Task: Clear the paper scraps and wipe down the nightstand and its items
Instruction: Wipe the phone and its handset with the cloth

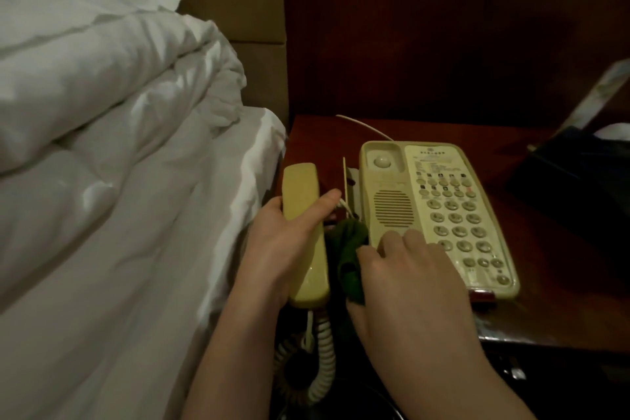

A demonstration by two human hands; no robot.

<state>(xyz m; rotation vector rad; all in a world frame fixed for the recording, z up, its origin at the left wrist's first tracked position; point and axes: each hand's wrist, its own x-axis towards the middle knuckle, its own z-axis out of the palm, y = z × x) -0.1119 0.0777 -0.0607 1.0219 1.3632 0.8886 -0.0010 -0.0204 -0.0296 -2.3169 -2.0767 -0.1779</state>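
Coiled cord (320,361) dangles below; my left hand (283,242) grips the handset (304,232) off the worktop (531,300) edge, right hand (405,269) clutches a green cloth (351,259) beside the phone base (439,211).

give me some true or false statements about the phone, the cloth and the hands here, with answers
1. The left hand grips the cream plastic telephone handset, lifted off its cradle. True.
2. The right hand holds a white paper towel. False: it holds a dark green cloth, bunched between the handset and the cream push-button telephone base.
3. The telephone base sits on the white bedding. False: it sits on the reddish-brown wooden nightstand, beside the rumpled white duvet.
4. A coiled cream cord hangs from the handset's lower end. True.
5. The handset is bright red. False: it is cream, like the base.
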